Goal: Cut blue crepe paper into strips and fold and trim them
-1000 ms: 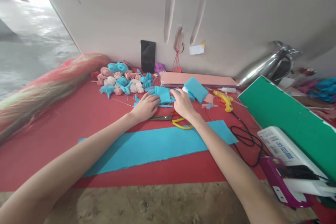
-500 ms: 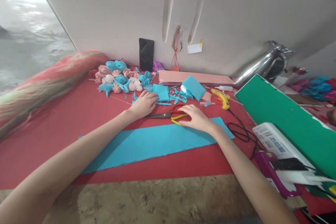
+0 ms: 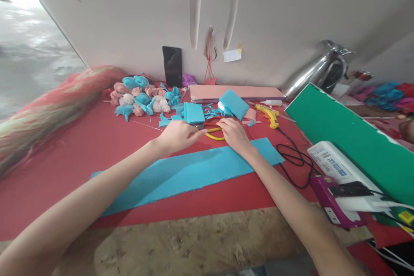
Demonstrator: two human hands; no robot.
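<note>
A long blue strip (image 3: 181, 174) lies on the red tabletop (image 3: 226, 200) beneath my forearms. Behind it, scissors with red and yellow handles (image 3: 215, 137) rest between my two hands. My left hand (image 3: 181, 136) is over the scissor blades with its fingers bent together; what they hold, if anything, is hidden. My right hand (image 3: 234, 133) touches the handle area, fingers curled down over it. Just behind are a folded blue piece (image 3: 194, 113), a second blue piece (image 3: 235, 103) and thin blue scraps (image 3: 211, 112).
Blue, pink and white crepe flowers (image 3: 139, 95) sit at the back left, by a phone (image 3: 173, 67). To the right are a yellow glue gun (image 3: 270, 116) with its cord, a green board (image 3: 352, 142), a power strip (image 3: 339, 207) and a metal jug (image 3: 312, 73).
My left hand has moved nearer the scissors and covers their blades. The right hand has shifted slightly left and back at the handles. The whole view has shifted a little.
</note>
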